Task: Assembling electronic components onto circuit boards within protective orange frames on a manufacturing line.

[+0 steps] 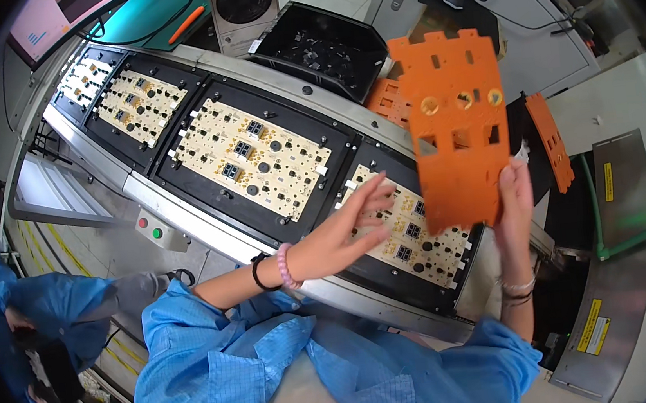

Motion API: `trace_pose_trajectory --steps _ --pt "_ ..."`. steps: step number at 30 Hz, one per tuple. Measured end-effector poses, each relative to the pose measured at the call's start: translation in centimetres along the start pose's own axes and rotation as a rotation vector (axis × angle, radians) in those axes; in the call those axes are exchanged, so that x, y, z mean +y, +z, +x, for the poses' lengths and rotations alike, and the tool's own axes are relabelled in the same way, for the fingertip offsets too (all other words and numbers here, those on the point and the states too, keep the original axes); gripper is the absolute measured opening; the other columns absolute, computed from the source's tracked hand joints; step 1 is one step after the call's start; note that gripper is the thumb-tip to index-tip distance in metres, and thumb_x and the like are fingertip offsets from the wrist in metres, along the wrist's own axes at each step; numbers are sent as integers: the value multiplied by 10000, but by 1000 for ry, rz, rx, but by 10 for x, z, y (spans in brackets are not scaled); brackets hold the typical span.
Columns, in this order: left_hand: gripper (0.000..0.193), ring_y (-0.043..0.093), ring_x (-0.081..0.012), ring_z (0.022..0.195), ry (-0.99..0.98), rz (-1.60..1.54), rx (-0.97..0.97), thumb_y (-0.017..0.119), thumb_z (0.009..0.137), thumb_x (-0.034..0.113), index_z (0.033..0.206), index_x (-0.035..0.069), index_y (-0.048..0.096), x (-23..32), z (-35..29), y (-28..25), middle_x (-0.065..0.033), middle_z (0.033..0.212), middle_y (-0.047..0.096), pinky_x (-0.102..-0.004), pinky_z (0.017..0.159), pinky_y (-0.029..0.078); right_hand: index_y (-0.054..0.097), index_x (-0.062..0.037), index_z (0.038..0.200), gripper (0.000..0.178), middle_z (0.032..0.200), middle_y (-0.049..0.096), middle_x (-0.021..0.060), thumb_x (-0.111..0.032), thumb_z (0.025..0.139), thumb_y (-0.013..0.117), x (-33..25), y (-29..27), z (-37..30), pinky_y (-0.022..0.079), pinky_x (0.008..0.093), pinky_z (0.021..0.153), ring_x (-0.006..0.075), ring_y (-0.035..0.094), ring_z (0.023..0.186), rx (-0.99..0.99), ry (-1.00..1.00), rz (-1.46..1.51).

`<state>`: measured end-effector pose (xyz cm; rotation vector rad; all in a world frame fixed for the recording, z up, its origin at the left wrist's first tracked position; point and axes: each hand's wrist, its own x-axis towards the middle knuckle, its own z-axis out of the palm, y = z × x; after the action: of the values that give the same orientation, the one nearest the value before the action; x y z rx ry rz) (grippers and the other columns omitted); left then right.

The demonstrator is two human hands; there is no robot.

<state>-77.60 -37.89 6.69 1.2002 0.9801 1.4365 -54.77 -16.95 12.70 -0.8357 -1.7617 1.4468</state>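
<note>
My right hand (515, 197) grips the lower right edge of an orange plate (462, 179) with several round and square holes, held up above the right end of the conveyor. My left hand (346, 230) is over the nearest cream circuit board (444, 263), fingers spread and nothing in them; whether it touches the board I cannot tell. That board lies in a black carrier, its upper part hidden by the left hand and the plate. Another cream circuit board (251, 158) with small black square displays lies in the carrier to its left.
Further boards (141, 106) line the conveyor to the far left. A black bin (322, 44) of small scraps stands behind it. More orange plates (550, 142) are at the right. A button box (157, 233) hangs on the near rail. Another person (58, 300) is at the left.
</note>
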Motion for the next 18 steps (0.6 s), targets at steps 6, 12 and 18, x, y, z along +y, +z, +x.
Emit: trace_pose_trajectory --steps 6,12,18 --pt "536 472 -133 1360 -235 -272 136 432 1103 136 1589 22 238 28 12 3 -120 1485 501 -296 1099 410 424 -17 1301 369 1088 630 92 -321 1101 483 -14 51 -67 522 222 546 132 646 712 -181 277 139" --pt "497 460 -170 1394 -194 40 -7 417 1117 225 1571 26 376 33 15 -36 -112 1537 487 -304 1151 356 427 -105 1428 692 1480 406 213 -340 884 783 -8 29 -81 367 621 1098 348 521 1289 -209 -546 -1012" --pt "434 567 -237 1307 -200 200 -606 422 1112 227 1491 26 489 32 35 -60 -166 1422 601 -352 1108 425 332 -191 1549 1057 1618 278 236 -447 682 879 -17 39 -95 121 758 1176 424 254 1524 -558 -549 -1051"
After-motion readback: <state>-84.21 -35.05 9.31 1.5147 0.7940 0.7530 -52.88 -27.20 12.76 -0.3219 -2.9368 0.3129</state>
